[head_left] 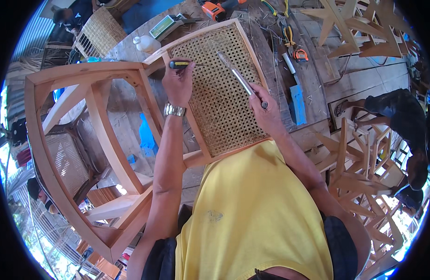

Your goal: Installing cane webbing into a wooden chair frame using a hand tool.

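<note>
A chair frame of bare wood (101, 128) lies over the workbench, its woven cane panel (215, 112) facing up in front of me. My left hand (178, 86) is closed around a small tool with a black-and-yellow handle (179, 65), above the panel's left edge. What its working end is like cannot be made out. In my right hand (267, 112), a metal-shafted tool (243, 82) with a dark handle end slants up and left over the cane. Its far end is blurred, so its kind is unclear. The fingers wrap its lower part.
Across the wooden workbench (313, 109) lie pliers (286, 32), a tape measure (300, 55), an orange-and-black power tool (214, 11) and a white bottle (147, 44). Wooden chair parts (359, 172) are stacked to the right. A person (399, 112) is at the right; another person (75, 16) works far left.
</note>
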